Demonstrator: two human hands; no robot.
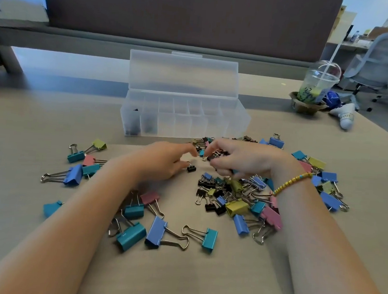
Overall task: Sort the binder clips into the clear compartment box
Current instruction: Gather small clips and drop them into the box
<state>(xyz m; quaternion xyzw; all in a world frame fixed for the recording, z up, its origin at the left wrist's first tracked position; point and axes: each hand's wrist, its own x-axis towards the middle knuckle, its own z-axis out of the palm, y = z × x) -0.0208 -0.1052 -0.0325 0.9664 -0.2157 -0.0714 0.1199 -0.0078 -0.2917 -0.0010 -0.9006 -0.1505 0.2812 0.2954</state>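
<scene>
Here, just in front of the clear box, the left hand is pinching a small black clip while the right hand is curling onto another tiny clip, best carried to the box's leftmost dark-filled compartments.

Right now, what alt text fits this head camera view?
Two bare hands, left hand and right hand, pick small black binder clips from scattered coloured binder clips on a beige table, before an open clear plastic compartment box.

I'm seeing bright, even indoor light throwing soft shadows under my forearms on the table. Wide-angle distortion is bending the edges. The left hand and right hand are looking slightly motion-blurred, the background soft.
</scene>
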